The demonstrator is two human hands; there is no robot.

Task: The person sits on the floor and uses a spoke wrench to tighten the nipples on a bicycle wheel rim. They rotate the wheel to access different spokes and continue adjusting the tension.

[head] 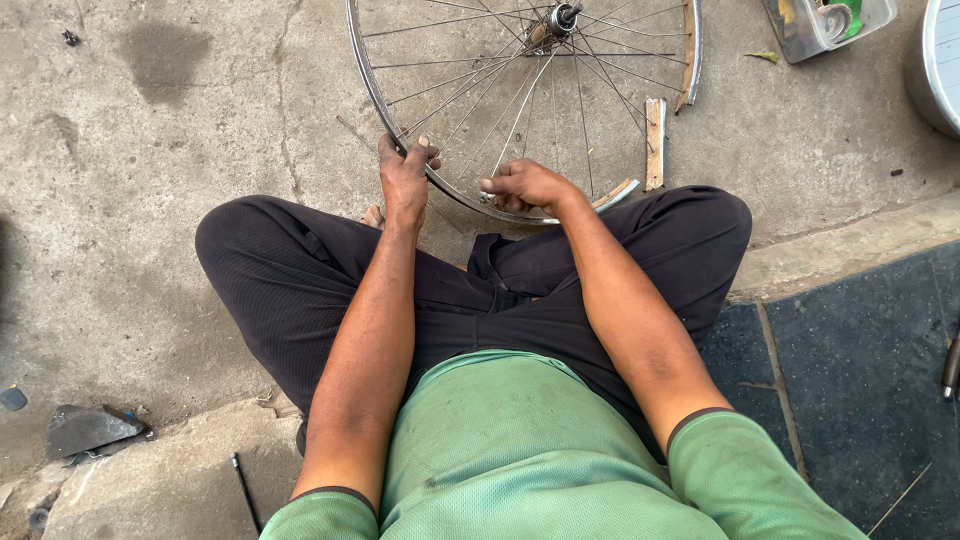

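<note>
Chrome steel, dulled and scuffed, makes up the bicycle wheel rim that lies flat on the concrete floor in front of the seated person; thin spokes run from the rim up to the hub near the top edge of the view; the rim is broken on its right side, with a gap there and a loose curved piece lying beside a short straight piece on the floor. The left hand is closed around the near left arc of the rim, fingers wrapped over the metal and thumb on the inner side; the right hand is curled in a closed grip at the near bottom of the rim, just beside the broken end, though whether it pinches the rim itself or a spoke there cannot be told. The two hands sit near each other, both above the person's crossed legs in dark trousers; a green shirt fills the bottom of the view. A clear plastic container stands at the upper right, next to the edge of a round metal vessel; a dark mat covers the ground on the right; a flat dark metal scrap lies at the lower left.
</note>
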